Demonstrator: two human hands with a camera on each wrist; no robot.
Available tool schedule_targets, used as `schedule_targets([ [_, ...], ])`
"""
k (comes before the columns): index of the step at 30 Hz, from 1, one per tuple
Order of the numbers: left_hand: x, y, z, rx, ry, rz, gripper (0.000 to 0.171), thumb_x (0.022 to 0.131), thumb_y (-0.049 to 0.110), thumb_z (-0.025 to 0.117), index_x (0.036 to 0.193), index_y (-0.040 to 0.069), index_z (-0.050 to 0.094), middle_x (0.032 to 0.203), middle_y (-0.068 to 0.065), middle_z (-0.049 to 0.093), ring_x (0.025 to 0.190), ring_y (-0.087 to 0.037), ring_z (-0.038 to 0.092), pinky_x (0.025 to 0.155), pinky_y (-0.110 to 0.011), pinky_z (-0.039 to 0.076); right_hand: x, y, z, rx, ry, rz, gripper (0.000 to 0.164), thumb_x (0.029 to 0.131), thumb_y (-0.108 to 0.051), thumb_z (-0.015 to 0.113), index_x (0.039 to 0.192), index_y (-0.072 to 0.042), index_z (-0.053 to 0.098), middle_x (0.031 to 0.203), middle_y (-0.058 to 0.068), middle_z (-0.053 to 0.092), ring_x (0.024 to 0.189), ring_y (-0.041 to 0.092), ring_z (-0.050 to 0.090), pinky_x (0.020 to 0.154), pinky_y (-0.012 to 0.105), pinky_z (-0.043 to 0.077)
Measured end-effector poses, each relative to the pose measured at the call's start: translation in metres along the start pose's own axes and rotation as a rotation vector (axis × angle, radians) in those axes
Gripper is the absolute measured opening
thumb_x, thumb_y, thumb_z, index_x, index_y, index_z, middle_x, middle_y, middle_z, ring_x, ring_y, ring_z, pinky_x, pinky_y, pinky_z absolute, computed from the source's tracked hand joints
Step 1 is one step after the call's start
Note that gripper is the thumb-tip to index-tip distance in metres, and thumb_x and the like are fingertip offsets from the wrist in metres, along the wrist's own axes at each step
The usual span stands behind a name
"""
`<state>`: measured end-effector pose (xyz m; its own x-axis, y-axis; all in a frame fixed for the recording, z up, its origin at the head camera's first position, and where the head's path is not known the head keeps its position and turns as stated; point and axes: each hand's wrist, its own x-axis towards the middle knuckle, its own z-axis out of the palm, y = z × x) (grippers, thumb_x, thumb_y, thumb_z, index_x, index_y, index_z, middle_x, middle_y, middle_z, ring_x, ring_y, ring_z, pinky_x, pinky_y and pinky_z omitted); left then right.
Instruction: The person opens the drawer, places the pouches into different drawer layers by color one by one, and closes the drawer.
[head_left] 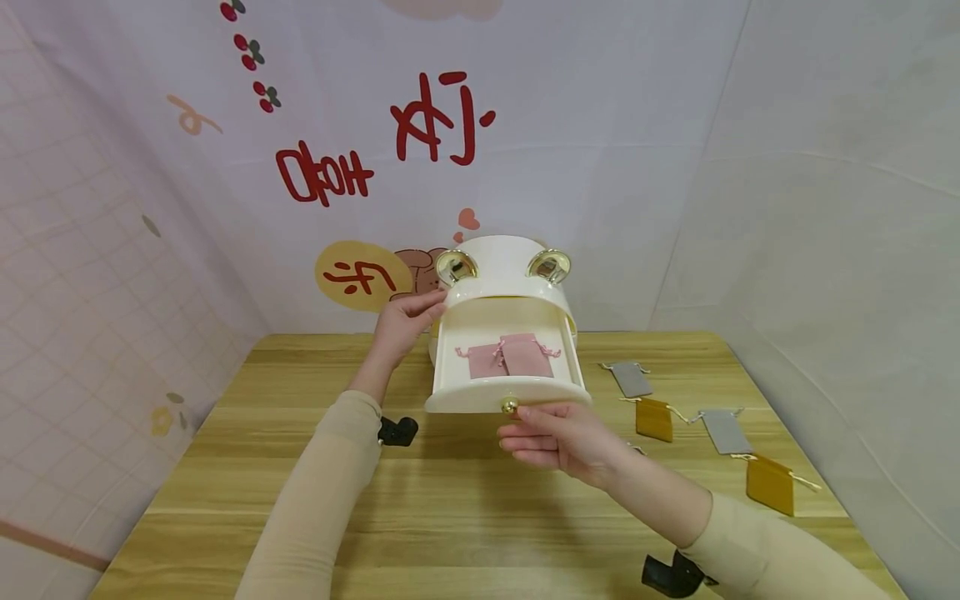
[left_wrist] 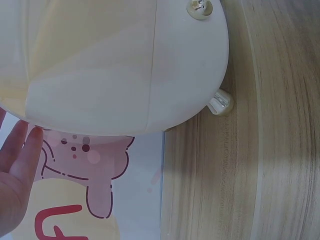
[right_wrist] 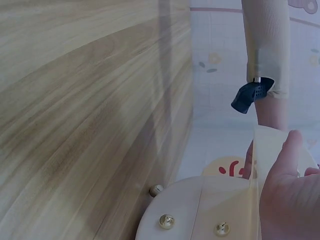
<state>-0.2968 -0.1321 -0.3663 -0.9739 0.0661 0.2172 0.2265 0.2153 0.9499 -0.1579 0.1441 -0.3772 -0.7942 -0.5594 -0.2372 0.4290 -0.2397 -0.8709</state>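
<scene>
A cream storage box [head_left: 501, 265] with two round gold knobs like eyes stands at the back of the table. Its upper drawer [head_left: 457, 398] is pulled out toward me and holds two pink drawstring pouches [head_left: 527, 357], one partly over the other. At the drawer front, my right hand [head_left: 566, 437] pinches the small gold knob [head_left: 509, 406] between thumb and forefinger. My left hand [head_left: 401, 327] rests its fingertips on the box's left side, and in the left wrist view its fingers [left_wrist: 25, 155] lie nearly straight against the edge.
Right of the box lie grey pouches [head_left: 631, 379] and mustard pouches [head_left: 654, 419] on the wooden table [head_left: 442, 517]. A cord end peeks out beside my right wrist. Behind the box hangs a printed cloth [head_left: 600, 167]. Short feet [left_wrist: 220, 102] hold the box up.
</scene>
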Motion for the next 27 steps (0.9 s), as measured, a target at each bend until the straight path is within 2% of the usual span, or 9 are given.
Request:
schedule_targets([
  [8, 0.0, 0.0, -0.001, 0.008, -0.002, -0.006, 0.033, 0.094, 0.023, 0.071, 0.124, 0.011, 0.071, 0.137, -0.004, 0.059, 0.131, -0.016, 0.05, 0.104, -0.036, 0.046, 0.003, 0.001, 0.005, 0.028, 0.051, -0.018, 0.018, 0.102, -0.011, 0.057, 0.103, 0.002, 0.069, 0.096, 0.014, 0.074, 0.09, 0.021, 0.073, 0.083, 0.034, 0.058],
  [27, -0.001, 0.001, 0.0, -0.015, -0.003, 0.01, 0.032, 0.094, 0.02, 0.071, 0.124, 0.01, 0.071, 0.137, -0.005, 0.06, 0.131, -0.014, 0.051, 0.103, -0.034, 0.047, 0.019, -0.009, 0.004, 0.004, 0.136, -0.051, 0.024, 0.104, -0.011, 0.053, 0.114, 0.008, 0.063, 0.097, 0.014, 0.074, 0.09, 0.021, 0.072, 0.084, 0.033, 0.058],
])
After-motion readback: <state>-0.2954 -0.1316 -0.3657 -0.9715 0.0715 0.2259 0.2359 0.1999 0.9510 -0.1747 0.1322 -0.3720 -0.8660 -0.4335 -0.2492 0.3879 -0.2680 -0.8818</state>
